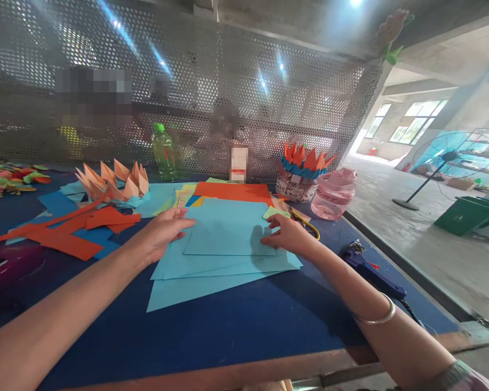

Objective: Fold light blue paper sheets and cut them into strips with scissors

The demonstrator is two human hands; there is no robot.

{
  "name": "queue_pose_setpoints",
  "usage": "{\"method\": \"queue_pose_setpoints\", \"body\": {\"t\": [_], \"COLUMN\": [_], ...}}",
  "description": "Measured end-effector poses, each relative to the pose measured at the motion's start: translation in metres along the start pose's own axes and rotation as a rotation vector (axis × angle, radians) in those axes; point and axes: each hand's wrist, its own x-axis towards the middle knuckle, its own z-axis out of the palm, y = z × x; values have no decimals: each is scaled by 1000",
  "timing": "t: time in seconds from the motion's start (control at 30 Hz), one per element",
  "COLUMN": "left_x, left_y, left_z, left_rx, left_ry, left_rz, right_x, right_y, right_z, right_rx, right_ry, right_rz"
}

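A light blue paper sheet point(228, 228) lies on top of several more blue sheets point(224, 282), which are fanned out unevenly on the dark blue table point(212, 342). At the sheet's left edge is my left hand point(163, 234), open, its fingers stretched toward the paper. My right hand point(287, 233) is at the right edge, thumb and fingers apart and casting a shadow on the sheet. I cannot tell whether the fingertips press on the paper. Behind the sheet lies orange paper point(236, 191), with yellow and green pieces partly under it.
Left are a folded-paper ring point(118, 187) and orange strips point(69, 244). Behind stand a green bottle point(164, 155) and a phone-like object point(238, 164). Right are a basket with orange points point(297, 184), a pink jug point(333, 198), yellow-handled scissors point(309, 225) and a glue gun point(370, 271).
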Motion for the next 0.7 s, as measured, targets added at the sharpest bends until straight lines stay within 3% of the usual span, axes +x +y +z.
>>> {"method": "queue_pose_setpoints", "body": {"t": [0.37, 0.57, 0.7], "left_x": [-6, 0, 2], "left_y": [7, 2, -1], "left_z": [1, -1, -2], "left_rx": [-146, -175, -188], "left_ry": [-49, -79, -229], "left_rz": [-143, -172, -205], "right_x": [-1, 2, 0], "right_y": [-8, 0, -1], "right_z": [8, 11, 14], "right_rx": [308, 316, 286], "right_ry": [97, 76, 56], "right_rz": [151, 112, 65]}}
